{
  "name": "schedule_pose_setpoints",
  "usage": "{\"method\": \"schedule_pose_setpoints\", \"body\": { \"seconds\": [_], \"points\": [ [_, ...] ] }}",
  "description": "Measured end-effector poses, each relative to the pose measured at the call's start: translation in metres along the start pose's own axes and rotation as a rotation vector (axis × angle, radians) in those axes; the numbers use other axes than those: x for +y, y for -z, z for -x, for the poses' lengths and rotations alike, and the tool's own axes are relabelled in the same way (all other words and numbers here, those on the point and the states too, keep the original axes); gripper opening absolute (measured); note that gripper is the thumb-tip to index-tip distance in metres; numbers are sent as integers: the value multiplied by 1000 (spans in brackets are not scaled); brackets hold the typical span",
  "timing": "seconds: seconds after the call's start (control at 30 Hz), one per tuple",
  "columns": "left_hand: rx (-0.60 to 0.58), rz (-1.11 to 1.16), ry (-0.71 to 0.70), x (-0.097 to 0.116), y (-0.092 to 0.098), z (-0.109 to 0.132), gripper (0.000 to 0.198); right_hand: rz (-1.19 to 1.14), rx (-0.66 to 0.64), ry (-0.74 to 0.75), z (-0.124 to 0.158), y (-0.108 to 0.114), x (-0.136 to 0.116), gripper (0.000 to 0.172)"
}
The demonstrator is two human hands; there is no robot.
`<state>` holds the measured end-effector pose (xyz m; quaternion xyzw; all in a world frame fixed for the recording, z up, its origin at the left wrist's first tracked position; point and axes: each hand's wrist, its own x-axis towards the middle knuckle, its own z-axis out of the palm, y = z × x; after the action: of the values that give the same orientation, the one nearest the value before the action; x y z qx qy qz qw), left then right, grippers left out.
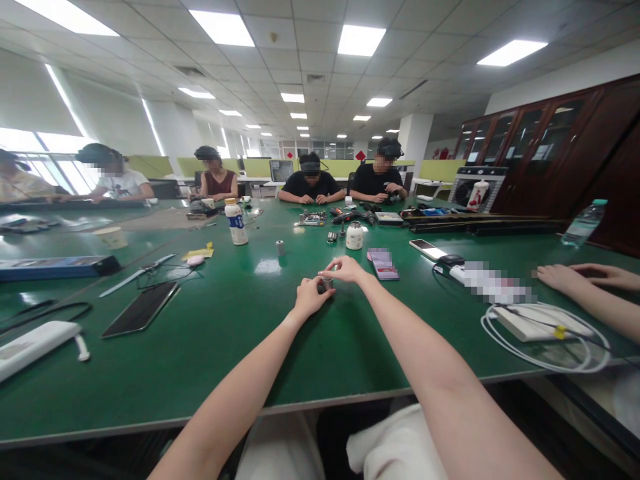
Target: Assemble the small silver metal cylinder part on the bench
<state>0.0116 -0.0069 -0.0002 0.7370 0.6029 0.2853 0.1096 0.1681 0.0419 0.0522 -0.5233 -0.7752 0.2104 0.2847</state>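
Note:
On the green table (240,313), a small grey metal cylinder (327,283) stands upright between my hands. My left hand (311,297) has its thumb and fingers closed around the cylinder's side. Directly over the cylinder's top, my right hand (345,269) is in a pinch, fingertips close to the rim; what it pinches, if anything, is too small to make out. A similar grey cylinder (280,248) stands by itself farther out to the left. Beyond my hands are small metal parts (332,237) and a white jar (355,235).
Right of my hands lie a purple phone-like item (383,264), a power strip (493,283) and a cabled white box (540,323). A dark tablet (141,310) and a white-blue bottle (237,223) are leftward. A neighbour's hands (565,277) rest at right; several people sit opposite.

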Motion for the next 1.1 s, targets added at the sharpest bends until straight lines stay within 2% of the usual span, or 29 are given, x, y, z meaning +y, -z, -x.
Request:
{"method": "schedule_pose_setpoints", "body": {
  "seconds": [0.2,0.4,0.67,0.97,1.1],
  "points": [
    [-7,4,11,-1,-2,-1,45,243,24,62,10,6,-8,30],
    [-4,-16,-8,-3,-2,-2,47,442,-29,77,15,8,-21,32],
    [-23,-17,-26,-6,0,-4,44,595,-14,151,24,4,-29,27],
    [-8,-38,-44,-6,2,-4,39,778,32,332,22,-3,-28,28],
    [-21,-28,-45,-5,4,-3,37,719,130,259,22,4,-20,32]
  ]
}}
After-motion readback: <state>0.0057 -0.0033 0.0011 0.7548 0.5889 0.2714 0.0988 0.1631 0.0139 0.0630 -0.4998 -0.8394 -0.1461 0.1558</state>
